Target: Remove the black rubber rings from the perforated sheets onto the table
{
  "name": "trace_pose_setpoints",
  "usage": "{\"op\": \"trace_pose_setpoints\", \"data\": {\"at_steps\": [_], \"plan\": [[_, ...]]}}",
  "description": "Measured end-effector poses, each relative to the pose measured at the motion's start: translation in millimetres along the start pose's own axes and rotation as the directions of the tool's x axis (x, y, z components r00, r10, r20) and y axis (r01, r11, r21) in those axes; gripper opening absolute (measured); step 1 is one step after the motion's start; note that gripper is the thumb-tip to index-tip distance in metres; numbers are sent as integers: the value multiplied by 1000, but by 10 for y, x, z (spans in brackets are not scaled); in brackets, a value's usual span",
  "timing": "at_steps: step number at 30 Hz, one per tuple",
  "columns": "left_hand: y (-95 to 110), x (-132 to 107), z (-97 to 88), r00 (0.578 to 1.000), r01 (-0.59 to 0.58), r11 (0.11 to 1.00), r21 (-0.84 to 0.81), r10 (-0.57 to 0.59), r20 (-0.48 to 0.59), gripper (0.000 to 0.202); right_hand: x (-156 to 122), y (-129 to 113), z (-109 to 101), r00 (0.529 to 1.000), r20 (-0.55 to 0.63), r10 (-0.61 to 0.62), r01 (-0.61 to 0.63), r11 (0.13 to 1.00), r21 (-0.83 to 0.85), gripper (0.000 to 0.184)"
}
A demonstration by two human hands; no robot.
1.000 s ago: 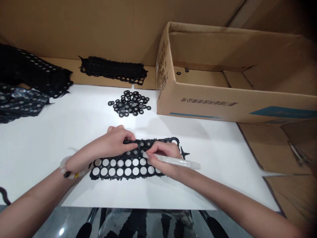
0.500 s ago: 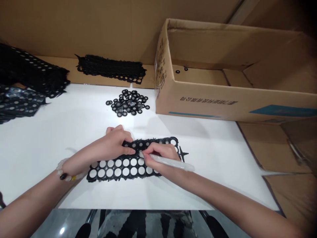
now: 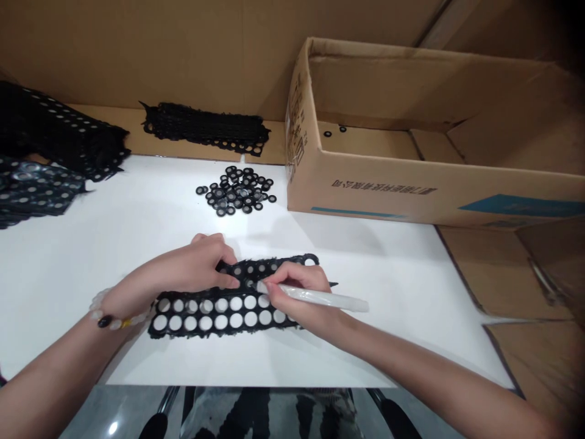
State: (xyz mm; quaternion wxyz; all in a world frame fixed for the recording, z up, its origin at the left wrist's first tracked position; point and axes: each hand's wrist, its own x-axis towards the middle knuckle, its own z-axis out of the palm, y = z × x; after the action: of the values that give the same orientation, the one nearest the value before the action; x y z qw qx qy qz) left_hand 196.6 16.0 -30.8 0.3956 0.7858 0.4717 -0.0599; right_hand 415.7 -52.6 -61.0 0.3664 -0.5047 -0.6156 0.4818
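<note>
The left hand (image 3: 196,265), fingers together, clamps the perforated black strip (image 3: 219,323), now shifted left near the front edge of the desk (image 3: 91,274), while the right hand (image 3: 292,292) clamps a white stick (image 3: 320,298), tip at a strip hole.

I worked in a packing workshop: an open cardboard carton (image 3: 388,189) stood at two o'clock, piled perforated black sheets (image 3: 55,128) at ten.
</note>
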Motion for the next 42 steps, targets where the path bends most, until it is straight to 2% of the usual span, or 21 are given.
{"op": "trace_pose_setpoints", "data": {"at_steps": [3,6,9,13,19,28,33,42], "plan": [[40,-50,-79,993,90,992,93,-96,67,22,37,4,-35,996,-45,81,-79,996,47,9],[128,-46,-87,996,80,993,89,-83,32,28,73,10,-50,990,-39,137,-135,990,44,10],[201,-9,-31,999,19,996,83,-17,-27,27,87,5,-52,992,-13,123,-123,992,30,10],[231,32,41,998,-35,998,47,37,-54,22,73,-24,-54,995,-20,100,-100,995,17,10],[260,64,73,995,12,987,-158,-28,-100,21,81,-33,-66,994,-76,77,-81,996,-48,9],[228,107,113,991,41,983,-180,-64,-120,23,110,18,-70,998,-32,49,-51,996,-67,8],[186,128,127,992,59,976,-212,-81,-96,26,95,2,-23,998,-53,20,-25,994,-102,8],[177,123,68,997,77,958,-276,-73,24,30,98,38,26,999,-42,0,-5,992,-130,9]]}}
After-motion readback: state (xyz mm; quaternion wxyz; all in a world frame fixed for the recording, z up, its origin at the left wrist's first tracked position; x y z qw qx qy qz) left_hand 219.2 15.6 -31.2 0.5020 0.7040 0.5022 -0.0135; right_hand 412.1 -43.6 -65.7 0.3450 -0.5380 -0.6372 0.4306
